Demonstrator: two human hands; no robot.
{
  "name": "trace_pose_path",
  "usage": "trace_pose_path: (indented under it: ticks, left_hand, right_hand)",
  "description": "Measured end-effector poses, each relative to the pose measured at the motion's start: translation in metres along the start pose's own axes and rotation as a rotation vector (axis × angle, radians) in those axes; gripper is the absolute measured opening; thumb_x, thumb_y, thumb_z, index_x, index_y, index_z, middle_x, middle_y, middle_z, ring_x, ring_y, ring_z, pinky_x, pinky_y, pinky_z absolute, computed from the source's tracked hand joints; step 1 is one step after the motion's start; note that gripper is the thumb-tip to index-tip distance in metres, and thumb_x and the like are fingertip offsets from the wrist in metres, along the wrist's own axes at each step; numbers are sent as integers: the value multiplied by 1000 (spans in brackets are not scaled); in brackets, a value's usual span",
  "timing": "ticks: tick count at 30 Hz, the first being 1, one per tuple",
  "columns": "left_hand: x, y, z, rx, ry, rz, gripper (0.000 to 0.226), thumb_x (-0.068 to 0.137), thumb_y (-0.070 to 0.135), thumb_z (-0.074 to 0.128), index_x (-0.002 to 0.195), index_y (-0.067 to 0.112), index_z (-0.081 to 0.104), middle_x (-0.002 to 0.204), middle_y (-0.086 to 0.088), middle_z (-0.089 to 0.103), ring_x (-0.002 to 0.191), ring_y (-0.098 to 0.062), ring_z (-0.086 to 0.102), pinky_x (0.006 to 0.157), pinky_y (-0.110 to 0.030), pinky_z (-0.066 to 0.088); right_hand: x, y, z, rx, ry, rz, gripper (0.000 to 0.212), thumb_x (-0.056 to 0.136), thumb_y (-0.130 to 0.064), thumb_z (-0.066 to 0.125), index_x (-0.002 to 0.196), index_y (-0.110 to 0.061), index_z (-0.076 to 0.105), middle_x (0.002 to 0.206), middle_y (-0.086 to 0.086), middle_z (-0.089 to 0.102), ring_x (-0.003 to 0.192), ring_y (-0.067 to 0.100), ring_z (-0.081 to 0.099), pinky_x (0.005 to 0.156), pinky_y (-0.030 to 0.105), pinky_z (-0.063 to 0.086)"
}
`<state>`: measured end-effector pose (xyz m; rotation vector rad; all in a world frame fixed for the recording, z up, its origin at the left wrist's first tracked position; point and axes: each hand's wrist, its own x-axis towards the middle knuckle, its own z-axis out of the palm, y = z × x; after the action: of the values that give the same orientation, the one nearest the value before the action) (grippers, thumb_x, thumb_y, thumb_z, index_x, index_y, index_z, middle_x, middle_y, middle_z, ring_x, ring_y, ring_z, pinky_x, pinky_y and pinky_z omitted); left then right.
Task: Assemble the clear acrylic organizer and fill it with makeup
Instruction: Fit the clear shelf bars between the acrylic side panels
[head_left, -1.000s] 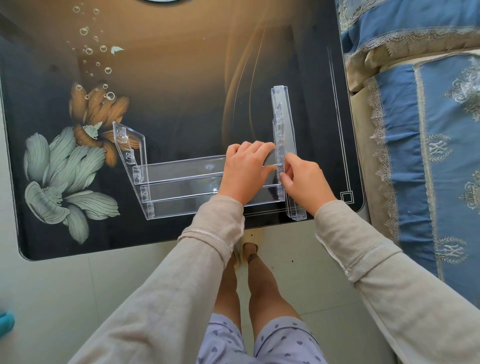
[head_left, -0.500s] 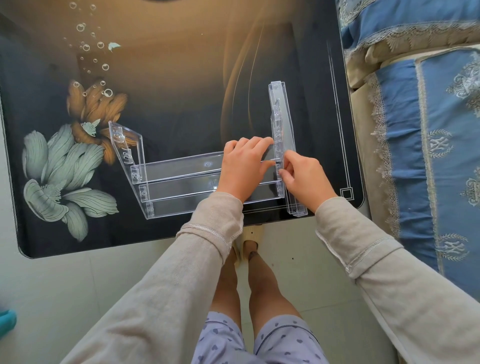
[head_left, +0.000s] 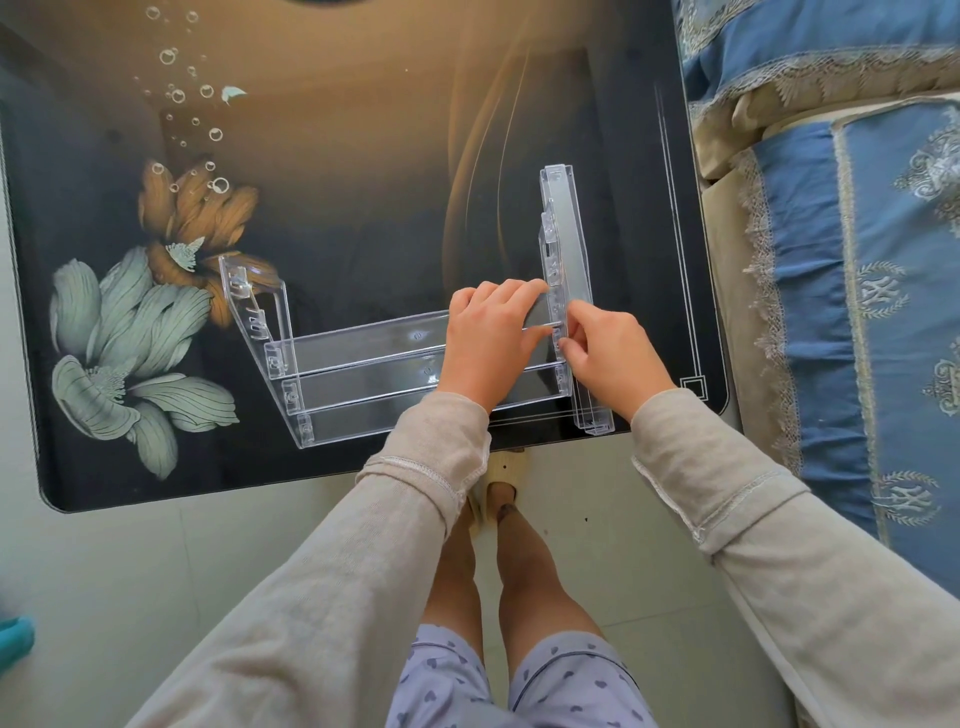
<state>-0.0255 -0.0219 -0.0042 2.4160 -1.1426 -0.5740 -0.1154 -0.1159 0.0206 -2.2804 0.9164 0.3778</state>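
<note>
**Desk:** Item 1, the task piece. Where is it?

**Operator:** I log 1 clear acrylic organizer (head_left: 363, 374), partly built, on the bench (head_left: 363, 156). It sits along the front edge, towards the front right corner. It has 1 left side panel (head_left: 254, 317) standing tilted and 3 shelf strips stepped between the sides. The right side panel (head_left: 569, 234) runs back from the front edge towards the middle of the bench.

**Desk:** Item 2, the hands.

**Operator:** The left hand (head_left: 488, 343) lies over the right end of the strips. Its grip is closed, with the fingers curled over the far edge of the upper shelf strip (head_left: 363, 338) and the fingertips just beside the right side panel. The right hand (head_left: 613, 364) is at the joint where that strip meets the panel. Its grip is a pinch on the right side panel, thumb and fingers bent. The 2 hands almost touch. I cannot tell whether the strip's tab is seated in the panel.

**Desk:** Item 3, surroundings.

**Operator:** The bench top is dark and glossy, with a flower print (head_left: 130, 343) near its left edge. A bed with a blue cover (head_left: 883, 260) lies just beside the right edge. The pale floor (head_left: 130, 571) is below the front edge, and the person's slippers (head_left: 506, 465) stand on it. 1 teal object (head_left: 13, 636) is cut off at the picture's left border, and I cannot identify it.
</note>
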Motion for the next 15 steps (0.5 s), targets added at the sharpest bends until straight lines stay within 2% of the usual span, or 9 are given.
trace_pose_path:
  ticks: [4,7,10,13,15]
  left_hand:
    - [0,-2,2,-5,-7,-7,39,86,30,61,123,18,57,122,-2,64,112,-24,56,101,-35,31]
    - [0,-1,4,6,-19,-7,40,87,30,60,124,19,56,124,-1,63,114,-23,55,101,-34,31]
    - [0,-2,6,15,-22,-17,40,87,30,60,125,20,55,126,-1,62,115,-23,54,102,-34,30]
    - [0,-2,9,26,-22,-26,40,87,30,60,126,20,55,127,0,62,116,-22,54,102,-34,29]
    - [0,-2,9,30,-20,-31,40,87,29,60,125,20,55,126,1,62,115,-22,54,102,-33,29]
  right_hand:
    - [-1,2,2,-30,24,-7,16,92,-16,52,80,-16,41,73,3,52,62,19,49,50,14,29]
    - [-2,2,4,-75,59,-7,7,92,-18,52,89,-12,53,74,2,51,63,18,49,48,11,26]
    - [-2,1,6,-104,84,4,14,92,-18,52,98,-6,57,74,2,50,63,18,47,48,13,27]
    - [-1,-1,6,-103,85,17,6,91,-15,51,88,-10,53,74,4,50,63,21,46,54,19,29]
    - [-1,-2,6,-95,82,32,12,91,-14,50,81,-16,44,75,8,55,63,24,46,54,21,31]
